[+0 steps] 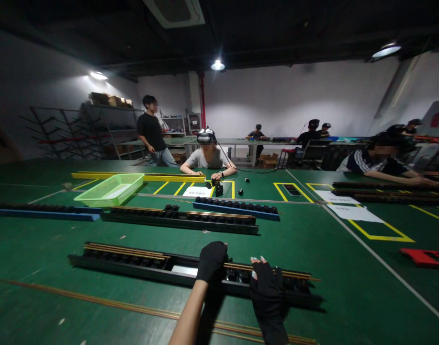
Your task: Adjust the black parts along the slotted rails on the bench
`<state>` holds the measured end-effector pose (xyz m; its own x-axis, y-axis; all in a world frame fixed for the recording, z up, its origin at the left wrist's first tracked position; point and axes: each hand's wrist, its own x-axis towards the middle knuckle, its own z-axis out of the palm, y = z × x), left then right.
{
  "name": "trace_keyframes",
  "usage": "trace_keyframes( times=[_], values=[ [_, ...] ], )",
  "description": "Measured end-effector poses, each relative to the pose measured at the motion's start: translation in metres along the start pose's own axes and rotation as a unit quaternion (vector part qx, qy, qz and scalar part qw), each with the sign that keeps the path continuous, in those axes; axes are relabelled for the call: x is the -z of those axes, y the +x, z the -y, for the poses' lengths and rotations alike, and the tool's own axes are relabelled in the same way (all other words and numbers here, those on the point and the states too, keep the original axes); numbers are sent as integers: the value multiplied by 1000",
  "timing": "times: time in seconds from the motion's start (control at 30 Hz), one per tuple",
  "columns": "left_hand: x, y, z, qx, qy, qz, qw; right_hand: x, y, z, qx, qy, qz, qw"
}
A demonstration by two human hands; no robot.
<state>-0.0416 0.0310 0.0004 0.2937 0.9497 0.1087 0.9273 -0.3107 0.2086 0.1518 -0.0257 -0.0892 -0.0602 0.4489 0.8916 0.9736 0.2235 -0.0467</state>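
Both my hands wear black gloves and rest on a long black rail (126, 265) lying across the green table in front of me. My left hand (211, 261) is curled over the rail's top, fingers closed on thin brass-coloured rods (126, 251) that run along it. My right hand (267, 290) lies on the rail just to the right, its bare fingertips pinched on the same rods near small black parts seated in the rail.
A second black rail (179, 220) and two blue rails (237, 208) with black parts lie farther back. A green basket (109, 190) stands at the back left. Loose rods (97, 299) lie near me. A red tray (425, 257) sits right. Seated people work across the table.
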Motion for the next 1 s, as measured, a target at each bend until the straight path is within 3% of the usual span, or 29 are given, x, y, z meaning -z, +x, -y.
trace_keyframes(
  times=[0.33,1.0],
  values=[
    [-2,5,0,-13,50,8,999,1,0,1,-8,7,1,1000],
    [-5,5,3,-20,51,7,998,1,-2,2,-21,13,15,1000]
  ],
)
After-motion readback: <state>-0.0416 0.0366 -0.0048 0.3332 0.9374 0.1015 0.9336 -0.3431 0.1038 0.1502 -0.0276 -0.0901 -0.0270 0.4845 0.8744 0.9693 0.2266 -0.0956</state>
